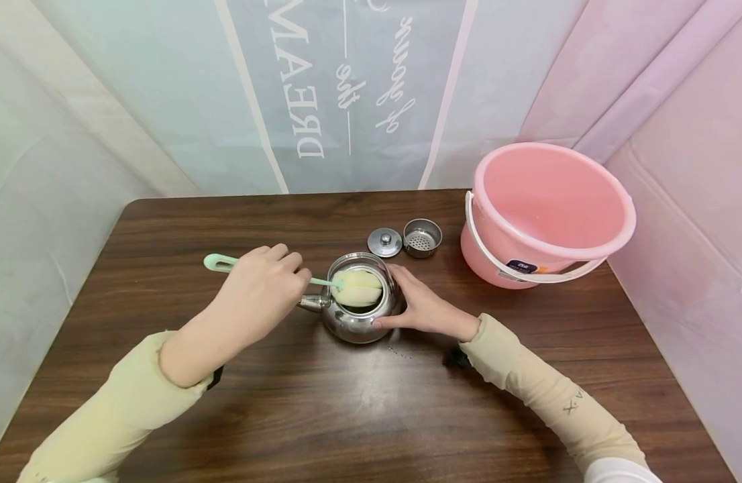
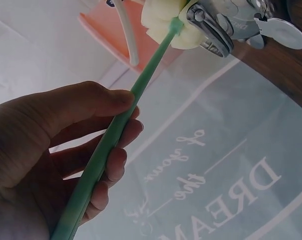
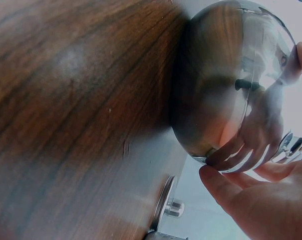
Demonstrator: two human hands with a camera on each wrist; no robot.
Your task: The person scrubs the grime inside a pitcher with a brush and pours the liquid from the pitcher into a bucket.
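Note:
A round stainless steel teapot (image 1: 354,330) stands uncovered on the table, its spout pointing left. My left hand (image 1: 259,283) grips the green handle of a sponge brush (image 1: 221,262), thumb along the stick and fingers curled beneath it, as the left wrist view shows. The brush's pale yellow sponge head (image 1: 357,290) sits in the teapot's mouth. On the other side, my right hand (image 1: 420,305) holds the teapot by its round body, thumb at the near side and fingers at the far side. Its reflection shows on the shiny wall in the right wrist view.
Behind the teapot lie its metal lid (image 1: 383,244) and a perforated metal strainer (image 1: 422,239). A pink bucket (image 1: 498,261) with a white handle stands at the back right. Small drops dot the wooden table (image 1: 323,416) near the teapot. A printed curtain (image 1: 371,161) hangs behind.

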